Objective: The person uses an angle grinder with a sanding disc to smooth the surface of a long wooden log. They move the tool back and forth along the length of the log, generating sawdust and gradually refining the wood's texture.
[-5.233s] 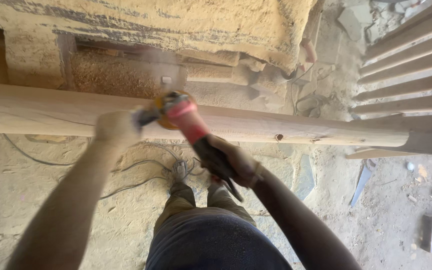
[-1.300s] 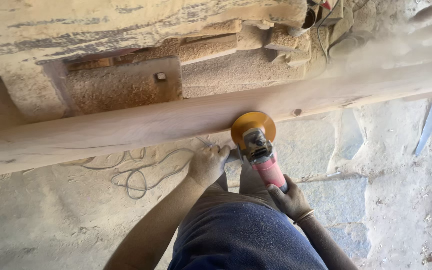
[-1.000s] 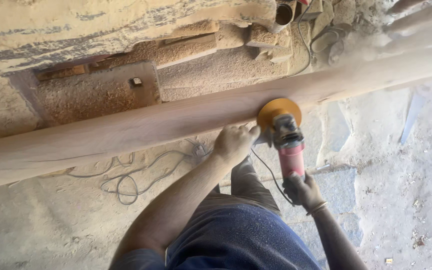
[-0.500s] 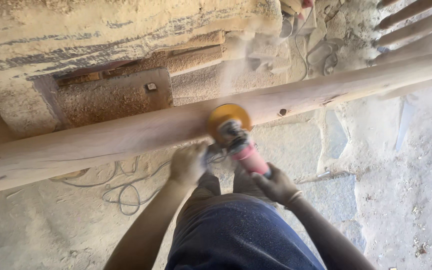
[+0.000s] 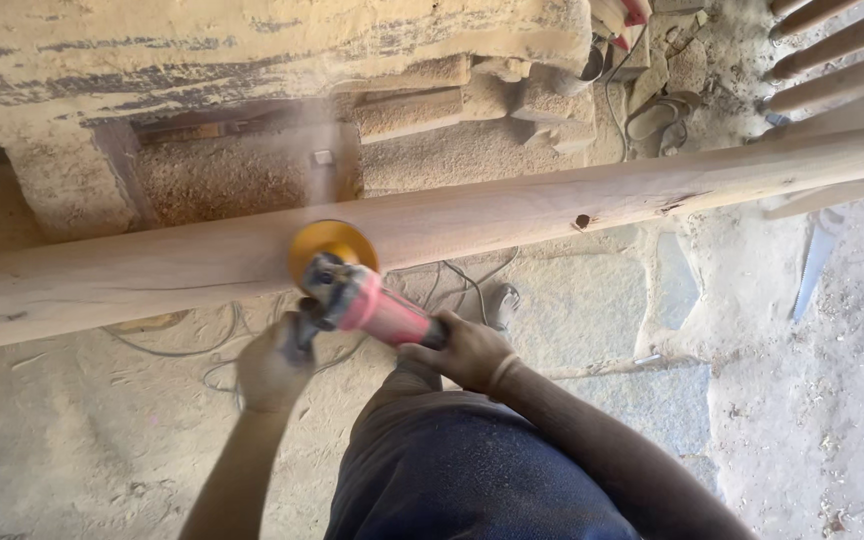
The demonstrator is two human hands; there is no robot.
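The left hand (image 5: pixel 274 362) is motion-blurred at lower left; the wooden beam (image 5: pixel 512 215) runs off both side edges.

- A dusty stone floor (image 5: pixel 592 310) with loose cables (image 5: pixel 452 280) lying on it.
- Rough wooden blocks (image 5: pixel 412 110) against a sawdust-caked bench (image 5: pixel 252 50).
- Pale poles (image 5: pixel 842 60) stacked at the upper right.

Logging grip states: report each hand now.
Left hand: closed on the grinder side handle.
Right hand: closed on the grinder's red body.
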